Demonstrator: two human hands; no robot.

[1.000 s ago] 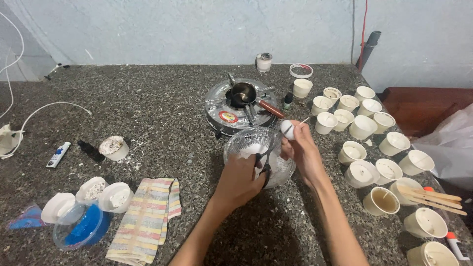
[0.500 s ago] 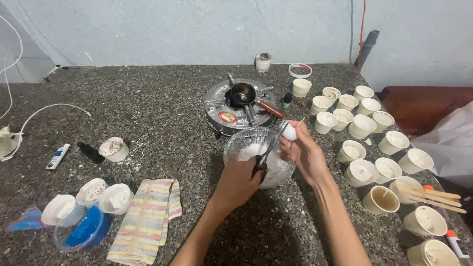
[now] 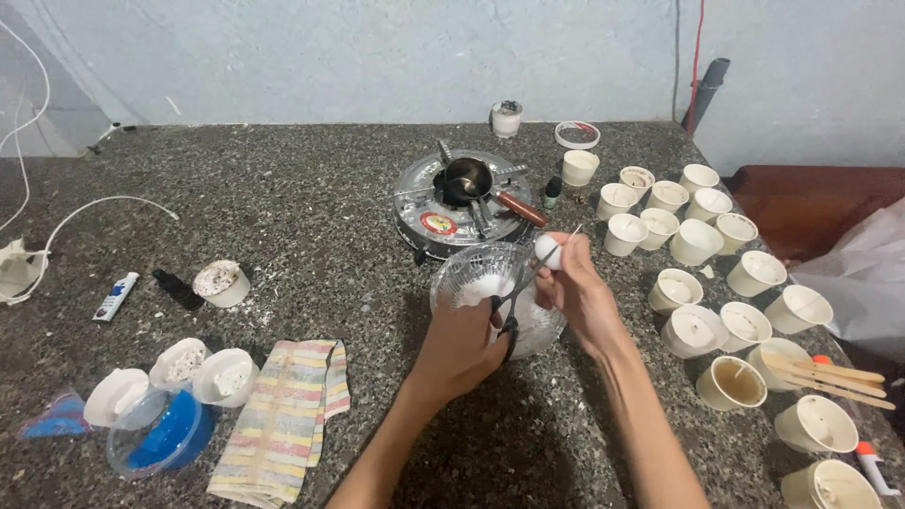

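My left hand (image 3: 459,347) grips a pair of scissors (image 3: 514,300) over a clear glass bowl (image 3: 471,269) that holds white shavings. The blades reach up to a small white wax ball (image 3: 547,251) with a thin wick sticking out, pinched in the fingers of my right hand (image 3: 580,294) just above the bowl's right rim. Both forearms come in from the bottom edge.
A small gas stove (image 3: 424,207) with a little metal pot (image 3: 466,179) stands behind the bowl. Several cream paper cups (image 3: 696,242) crowd the right side, with wooden sticks (image 3: 825,376) across one. At left lie a striped cloth (image 3: 278,419), a blue-lidded tub (image 3: 160,434), lids and a small tube (image 3: 115,296).
The wax ball and my right hand have shifted slightly left and turned a little over the bowl; the scissors stay at the ball.
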